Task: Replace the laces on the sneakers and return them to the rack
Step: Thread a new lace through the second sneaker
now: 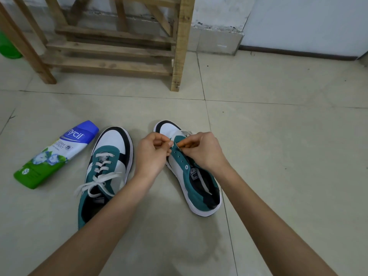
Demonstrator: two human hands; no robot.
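Centre frame | unlaced sneaker [200, 187], toe pointed up-frame | eyelet edge pinched by left hand [153, 154], lace [186, 133] by right hand [203, 150]

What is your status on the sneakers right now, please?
Left hand and right hand pinch the lace at front eyelets of the right sneaker. Left sneaker already laced. Bottle lying left, clear of work.

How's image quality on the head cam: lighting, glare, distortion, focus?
Head view: soft even light, no glare; faint arm shadows on the floor; wide-angle bowing tilts the rack legs and curves grout lines; bottle label sharp; the lace at the unlaced sneaker, pinched by the right hand, is too small to resolve.
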